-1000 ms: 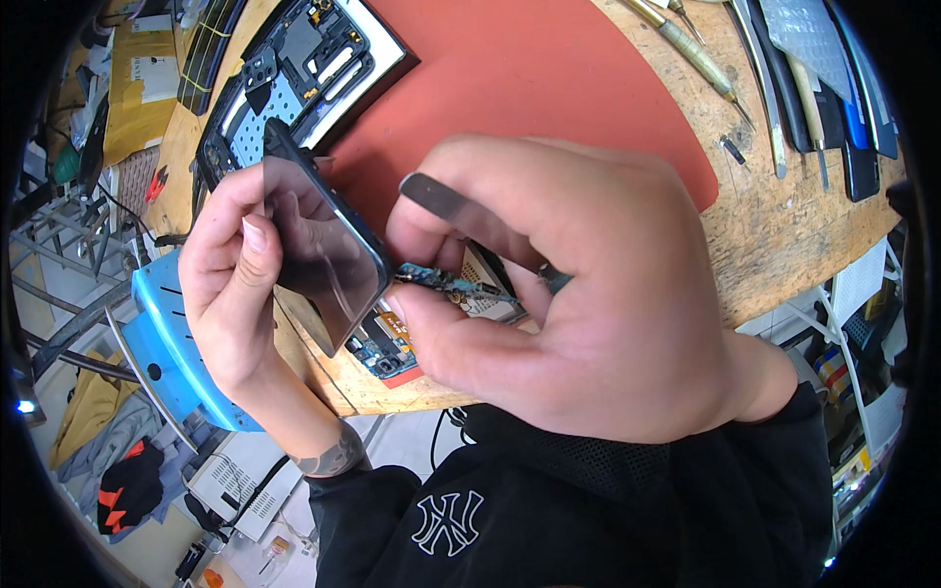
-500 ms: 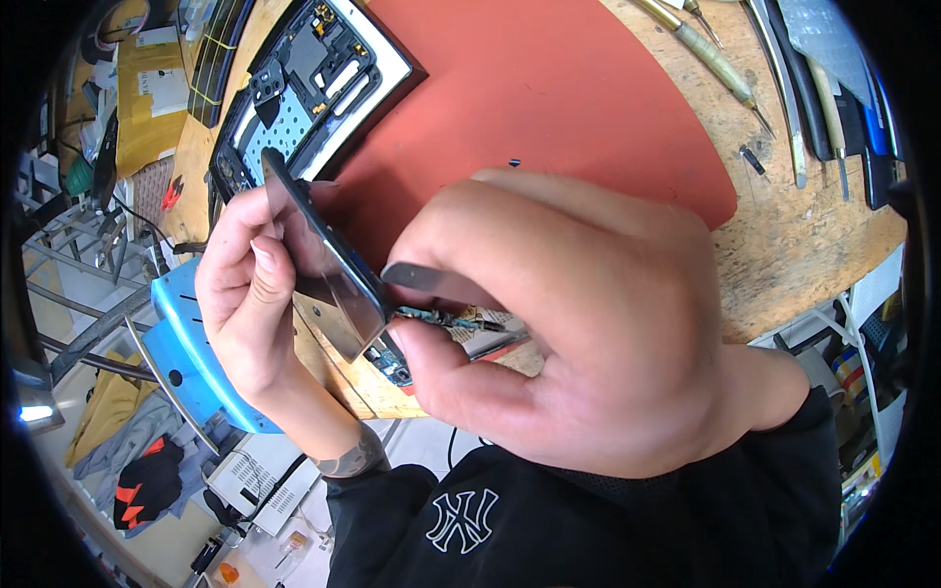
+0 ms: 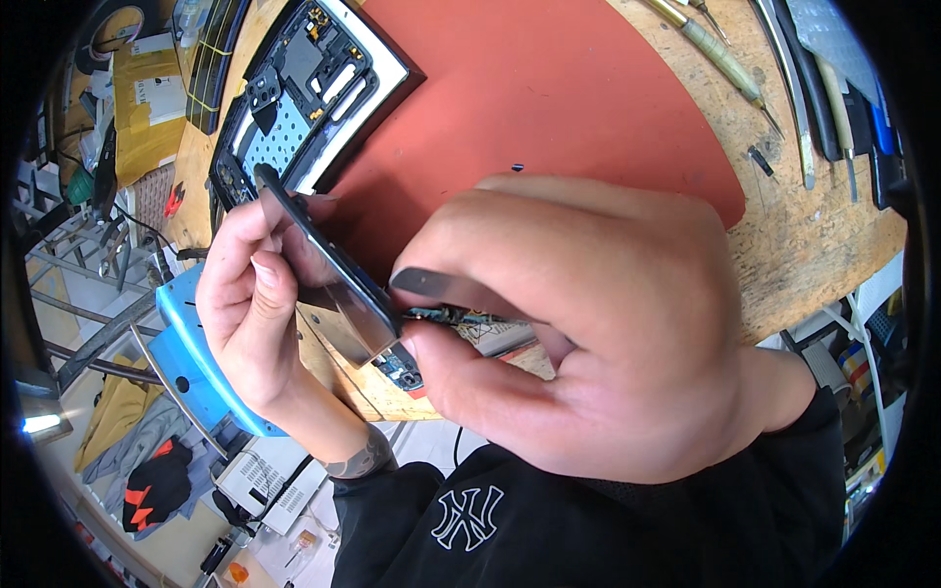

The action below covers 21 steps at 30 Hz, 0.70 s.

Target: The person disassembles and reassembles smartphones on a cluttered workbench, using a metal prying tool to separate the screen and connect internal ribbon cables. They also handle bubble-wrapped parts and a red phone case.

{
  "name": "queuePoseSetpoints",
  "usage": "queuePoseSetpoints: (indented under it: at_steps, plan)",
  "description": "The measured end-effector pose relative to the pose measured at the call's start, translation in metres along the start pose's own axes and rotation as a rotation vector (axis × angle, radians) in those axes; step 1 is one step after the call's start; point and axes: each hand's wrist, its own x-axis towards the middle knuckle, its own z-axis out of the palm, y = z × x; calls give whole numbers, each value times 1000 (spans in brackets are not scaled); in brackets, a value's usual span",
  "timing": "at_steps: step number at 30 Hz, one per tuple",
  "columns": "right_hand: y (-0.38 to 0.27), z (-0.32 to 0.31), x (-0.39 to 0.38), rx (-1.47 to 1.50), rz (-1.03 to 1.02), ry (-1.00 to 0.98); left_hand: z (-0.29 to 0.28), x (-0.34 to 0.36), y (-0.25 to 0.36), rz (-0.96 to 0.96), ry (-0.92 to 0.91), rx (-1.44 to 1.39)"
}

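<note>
The phone display assembly (image 3: 336, 294) has been turned more edge-on to view, and the right hand (image 3: 608, 328) brought nearer its edge; work is judged to be centred there. The assembly is gripped, tilted, by the left hand (image 3: 253, 309) above the counter (image 3: 799, 265). A small circuit board (image 3: 451, 315) is pinched in the right hand, with a metal strip (image 3: 431, 285) held along the fingers. Board-to-assembly contact cannot be told. A blue circuit board (image 3: 398, 368) is mostly obscured; an opened phone frame (image 3: 297, 71) lies beyond, beside a red mat (image 3: 549, 93).

Downward head view (close, fisheye)
</note>
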Motion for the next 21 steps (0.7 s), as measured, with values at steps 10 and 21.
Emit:
queuePoseSetpoints:
  at_steps: [10, 21]
  plan:
    - [-23, -3, 4, -151, 128, -121, 16, 2, 12, -42, -27, -68]
    - [5, -5, -5, 131, 242, -65, 4, 13, 5, -131, -136, -108]
